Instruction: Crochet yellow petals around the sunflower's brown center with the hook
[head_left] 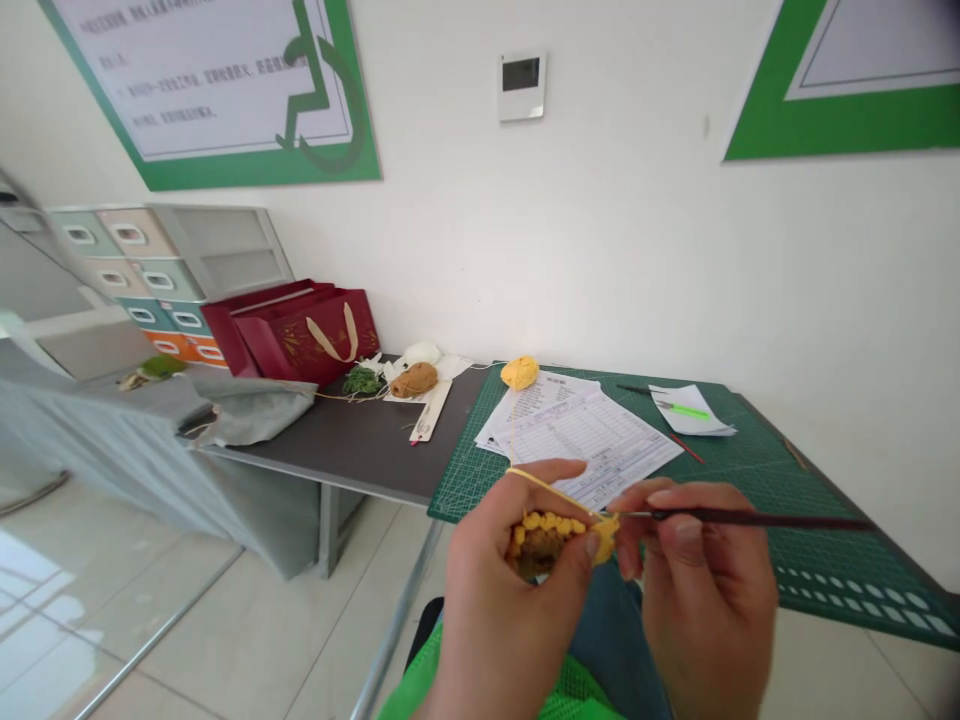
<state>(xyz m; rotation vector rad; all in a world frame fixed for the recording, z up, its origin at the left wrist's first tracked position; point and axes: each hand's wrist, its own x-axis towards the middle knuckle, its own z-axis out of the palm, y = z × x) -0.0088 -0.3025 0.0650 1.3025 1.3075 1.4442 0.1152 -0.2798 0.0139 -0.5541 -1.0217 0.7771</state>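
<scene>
My left hand [517, 580] is closed around a small crocheted piece [559, 530], yellow along its rim and brown inside. A strand of yellow yarn runs over the left index finger and back to a yellow yarn ball [520, 373] on the green mat. Between the thumb and fingers of my right hand [705, 580] is a crochet hook [757, 517] with a dark handle. Its thin metal tip points left and meets the yellow edge of the piece near my left thumb. The exact loop on the hook is too small to make out.
Printed sheets [581, 425] lie on the green cutting mat [750, 470], with a notepad [694, 412] and a red stick [687, 447] to their right. Leftward are a brown yarn ball [414, 380], a dark red gift bag [300, 335], a grey cloth [259, 412] and a drawer unit [225, 245].
</scene>
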